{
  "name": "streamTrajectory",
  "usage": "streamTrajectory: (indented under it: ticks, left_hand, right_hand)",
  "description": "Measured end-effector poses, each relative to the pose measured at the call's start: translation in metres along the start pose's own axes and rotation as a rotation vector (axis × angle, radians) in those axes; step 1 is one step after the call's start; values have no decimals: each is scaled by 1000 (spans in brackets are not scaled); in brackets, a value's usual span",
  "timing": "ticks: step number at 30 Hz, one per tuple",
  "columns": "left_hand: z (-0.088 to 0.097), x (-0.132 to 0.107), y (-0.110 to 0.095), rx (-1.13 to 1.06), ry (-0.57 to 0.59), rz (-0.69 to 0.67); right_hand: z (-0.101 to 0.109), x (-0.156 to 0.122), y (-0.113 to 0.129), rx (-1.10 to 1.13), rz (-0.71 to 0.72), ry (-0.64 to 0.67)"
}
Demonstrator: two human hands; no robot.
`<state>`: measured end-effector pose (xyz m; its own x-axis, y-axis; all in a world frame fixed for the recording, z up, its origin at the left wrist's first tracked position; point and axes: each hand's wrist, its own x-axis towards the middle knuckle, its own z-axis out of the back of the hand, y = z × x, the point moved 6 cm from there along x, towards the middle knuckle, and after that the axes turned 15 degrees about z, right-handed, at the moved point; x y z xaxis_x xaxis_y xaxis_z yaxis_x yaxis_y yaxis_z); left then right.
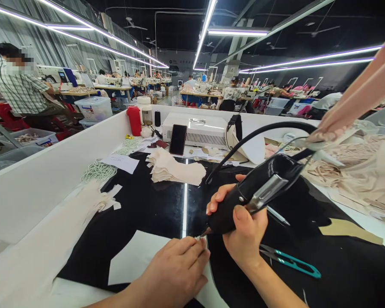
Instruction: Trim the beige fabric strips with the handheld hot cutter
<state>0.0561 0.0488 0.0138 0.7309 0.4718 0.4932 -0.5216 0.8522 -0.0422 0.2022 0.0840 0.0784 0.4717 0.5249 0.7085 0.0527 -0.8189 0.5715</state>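
My right hand (240,226) is wrapped round a black corded hand tool (259,188) with a metal lever, its tip pointing down-left at the black tabletop (154,209). My left hand (176,269) lies just below the tip, fingers pinched together on a small pale piece I cannot make out, next to a white fabric sheet (131,256). The tool's black cable (259,132) arcs up and to the right.
Teal thread snips (291,261) lie right of my wrist. A stack of cream fabric pieces (173,169), a phone (178,139), a white box unit (199,128) and a red bottle (134,120) stand behind. Another person's arm (356,94) reaches over beige fabric (365,171) at right. White walls edge the table.
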Motion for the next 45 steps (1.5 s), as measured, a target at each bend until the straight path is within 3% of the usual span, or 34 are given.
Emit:
streamTrajectory:
  ticks: [14,22,25,30,35,45]
  left_hand:
    - [1,0,1,-48,-47,21]
    - [-19,-6,12,-51,-146,-2]
    - [-15,-4,20,-83,-185,-5]
    - [-1,3,32,-76,-80,-29]
    - [7,5,41,-44,-84,-9]
    - [-29,-10,59,-79,-95,114]
  right_hand:
    - [-1,-1,-1,1,9,-4]
    - [-4,-4,-8,-14,24,26]
    - [-5,1,-7,-59,-13,29]
    - [-12,15,5,-94,-69,108]
    - [-9,19,13,-275,-83,94]
    - [2,6,28,-220,24,85]
